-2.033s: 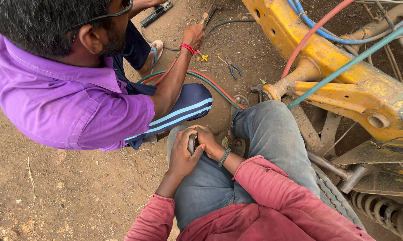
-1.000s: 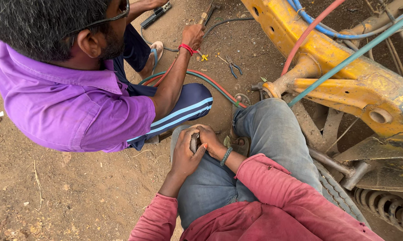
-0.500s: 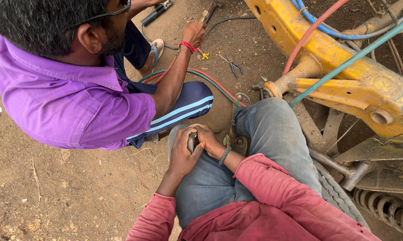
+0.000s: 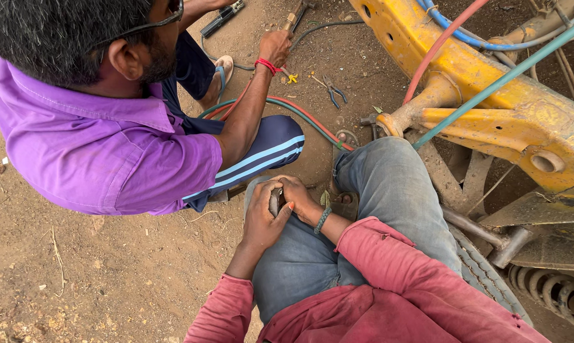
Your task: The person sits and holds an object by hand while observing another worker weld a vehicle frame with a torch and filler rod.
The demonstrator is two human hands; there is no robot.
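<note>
Head view, squatting over bare dirt ground [image 4: 109,279].

9 to 11 o'clock: co-worker in purple shirt [image 4: 102,152], crouched, one arm stretched toward 12 o'clock; that hand [image 4: 275,46], with a red thread at the wrist, grips a wooden-handled tool [image 4: 296,15] on the ground. Red and green hoses [image 4: 299,114] run under the arm.

Centre: wearer's left hand [image 4: 261,219] and right hand [image 4: 299,197] meet on the left knee of the grey jeans [image 4: 376,197]. Both grips pressed together around a small dark metal piece [image 4: 275,202], fingers curled over it; only a sliver shows, so its kind cannot be told. Beaded band on the right wrist.

12 to 1 o'clock: pliers [image 4: 332,90] lying loose on the dirt, well apart from both hands.

1 to 4 o'clock: yellow machine frame [image 4: 490,89] with blue, red and green lines across it; coil spring [image 4: 553,292] at 4 o'clock.

Progress, as judged: piece is in hand, not fitted to anything; frame untouched by the wearer.
</note>
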